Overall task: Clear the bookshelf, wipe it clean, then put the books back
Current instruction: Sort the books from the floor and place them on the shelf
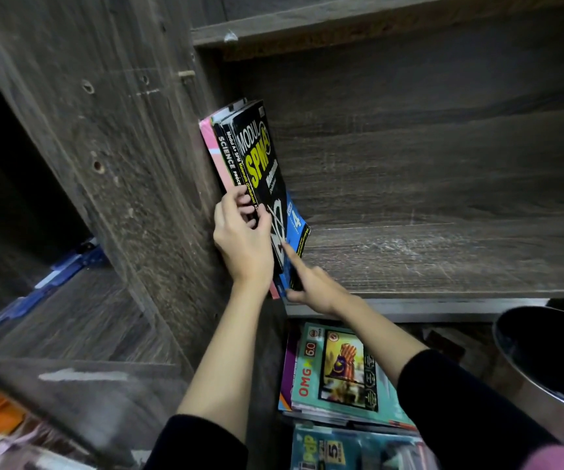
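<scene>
A few books stand upright against the left wall of the dark wooden bookshelf (426,212). The outermost is a black workbook (260,157) with yellow "SPM" lettering; a black science book and a pink book (216,157) stand behind it. My left hand (243,239) grips the spines of these books, fingers curled over their front edges. My right hand (311,286) is at the lower corner of the black workbook, its index finger stretched out and pressing on the cover, its thumb at the bottom edge. The rest of this shelf board is bare and scuffed.
Below the shelf lies a stack of books, topped by a teal one (335,371), with another teal book (335,449) nearer me. A dark round bin (545,354) stands at the lower right. Blue items (70,266) lie in the left compartment.
</scene>
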